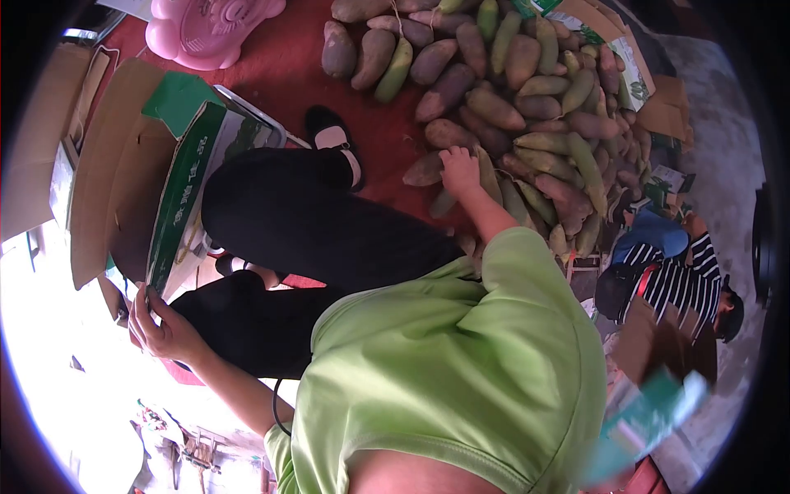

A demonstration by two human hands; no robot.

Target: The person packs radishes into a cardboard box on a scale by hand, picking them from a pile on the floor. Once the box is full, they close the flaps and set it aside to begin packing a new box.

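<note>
My left hand (160, 333) pinches the lower edge of a green-and-white carton (183, 198) with its thumb and fingers. The carton stands tilted beside my knee, with brown flaps spread. My right hand (461, 169) reaches into a heap of elongated brown-purple and green fruit or tubers (527, 123). Its fingers are apart, with the tips at the edge of a brown-purple piece (451, 134). Another brown-purple piece (424, 170) lies close by on the red floor covering (395, 132).
A pink basin (210, 33) stands at the upper left. Brown cardboard (33, 140) rises at the far left, and cut cartons (666, 107) edge the heap. On the right a person in a striped top (675, 280) bends near a brown box (662, 333). A blurred green carton (646, 428) is below.
</note>
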